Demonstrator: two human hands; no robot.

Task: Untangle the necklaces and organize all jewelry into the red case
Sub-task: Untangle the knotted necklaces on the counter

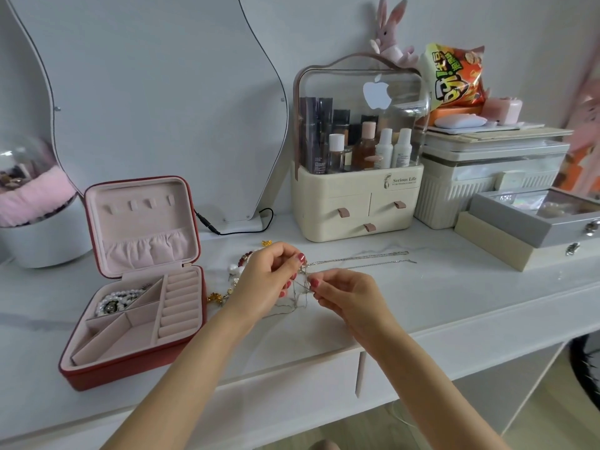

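A tangle of thin silver necklaces [357,258] hangs between my hands above the white tabletop, its loose ends trailing right. My left hand [266,280] pinches the knot from the left, and my right hand [347,295] pinches it from the right. The red case [130,368] lies open at the left with a pink lining. A pearl piece [115,302] sits in its back-left compartment. More jewelry lies behind my left hand: a red bead bracelet [245,257], gold flower pieces [216,298] and white pearl items [235,270].
A cream cosmetics organizer [357,196] with bottles stands behind. Grey and beige boxes [526,228] and a ribbed white bin [470,190] fill the right. A wavy mirror [146,92] with a black cable [233,230] leans at the back. A glass dome [29,190] stands far left.
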